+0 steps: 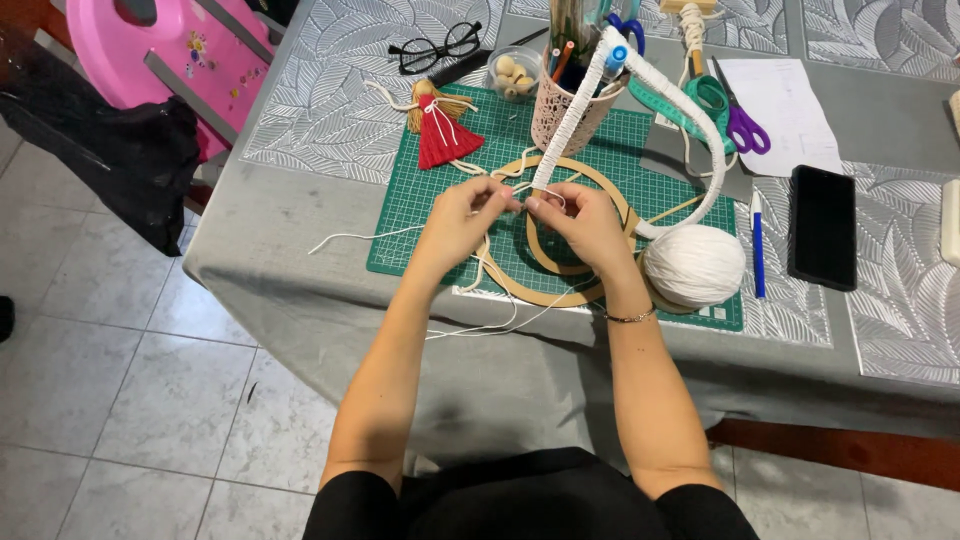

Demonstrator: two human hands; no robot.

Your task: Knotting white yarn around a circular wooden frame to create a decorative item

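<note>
Home craft corner, not a workshop. Desk (300, 230) under grey leaf-print cloth; green cutting mat (420, 200) at centre. Pen pot (560, 110) at 12 o'clock, scissors (745, 130) at 1. Tiled floor (120, 400); pink plastic chair (160, 50) at 10 o'clock.

Both bare forearms reach away from the body and converge far ahead, elbows bent and set apart. The left hand (458, 222) has its fingers curled and its fingertips pinched together, pointing right. The right hand (585, 225) mirrors it, its fingertips pinched and meeting the left's.
</note>
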